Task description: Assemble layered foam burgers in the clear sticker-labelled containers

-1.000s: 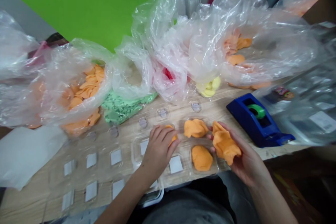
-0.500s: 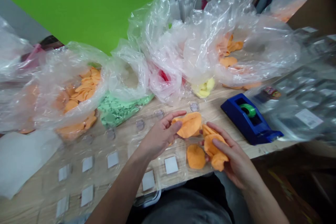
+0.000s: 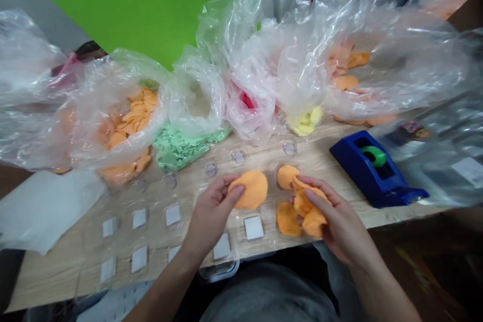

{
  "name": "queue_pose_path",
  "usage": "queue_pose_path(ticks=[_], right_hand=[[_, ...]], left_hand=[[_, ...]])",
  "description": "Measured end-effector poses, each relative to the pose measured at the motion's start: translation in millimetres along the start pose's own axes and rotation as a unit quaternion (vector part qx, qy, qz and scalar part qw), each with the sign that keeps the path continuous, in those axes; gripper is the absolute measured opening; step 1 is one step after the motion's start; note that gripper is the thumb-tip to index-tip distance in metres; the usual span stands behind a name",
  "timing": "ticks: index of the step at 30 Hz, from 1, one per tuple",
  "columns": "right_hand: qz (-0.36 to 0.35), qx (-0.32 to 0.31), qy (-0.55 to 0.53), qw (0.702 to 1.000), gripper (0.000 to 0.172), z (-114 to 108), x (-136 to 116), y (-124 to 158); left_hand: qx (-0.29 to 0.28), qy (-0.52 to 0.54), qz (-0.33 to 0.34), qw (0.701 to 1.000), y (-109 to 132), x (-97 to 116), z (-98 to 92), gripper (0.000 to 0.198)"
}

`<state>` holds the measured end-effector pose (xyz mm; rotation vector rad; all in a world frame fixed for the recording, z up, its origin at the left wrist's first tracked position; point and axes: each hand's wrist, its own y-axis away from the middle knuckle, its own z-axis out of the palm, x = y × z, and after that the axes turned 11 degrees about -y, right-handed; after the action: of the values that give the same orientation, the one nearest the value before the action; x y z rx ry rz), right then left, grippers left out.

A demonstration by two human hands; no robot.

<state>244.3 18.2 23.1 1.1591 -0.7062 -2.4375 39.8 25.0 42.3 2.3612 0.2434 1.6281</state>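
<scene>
My left hand pinches a round orange felt-like disc just above a clear plastic compartment tray lying on the wooden table. In my right hand is a small stack of the same orange discs, gripped between thumb and fingers. Two tray cells by my right hand each hold an orange disc, one at the far side and one nearer. Most other cells show only a white square sticker.
Open clear plastic bags line the back: orange discs at the left and right, green pieces, red pieces, yellow pieces. A blue tape dispenser stands at the right. White paper lies at the left.
My left hand left the tray cell, took one orange disc from the stack in my right hand and brought it down toward the tray. The right hand's stack stayed put.
</scene>
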Motion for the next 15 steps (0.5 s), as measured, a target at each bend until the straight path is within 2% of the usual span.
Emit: queue_pose_path(ticks=[1, 3, 6, 9, 12, 15], right_hand=[[0.007, 0.013, -0.012, 1.000, 0.030, -5.0, -1.1, -0.3], [0.007, 0.026, -0.020, 0.999, 0.030, -14.8, -1.9, -0.7], [-0.006, 0.031, -0.018, 0.999, 0.030, -24.7, -0.5, -0.3], [-0.002, 0.034, -0.014, 0.999, 0.032, -26.5, 1.5, 0.4], [0.002, 0.030, -0.013, 0.999, 0.032, -24.3, 2.4, 0.5], [0.003, 0.020, -0.009, 1.000, 0.031, -23.0, 2.6, 0.3]], left_hand=[[0.014, -0.089, 0.043, 0.995, 6.6, -9.4, -1.4, 0.019], [-0.002, -0.237, 0.157, 0.959, 18.9, -28.4, -1.3, 0.017], [-0.013, -0.352, 0.278, 0.894, 29.2, -48.8, 3.5, 0.022], [0.009, -0.428, 0.339, 0.838, 31.7, -54.6, 7.4, 0.022], [-0.037, -0.493, 0.391, 0.776, 36.6, -53.0, 7.3, 0.019], [-0.077, -0.522, 0.408, 0.745, 45.7, -54.0, 5.7, 0.036]])
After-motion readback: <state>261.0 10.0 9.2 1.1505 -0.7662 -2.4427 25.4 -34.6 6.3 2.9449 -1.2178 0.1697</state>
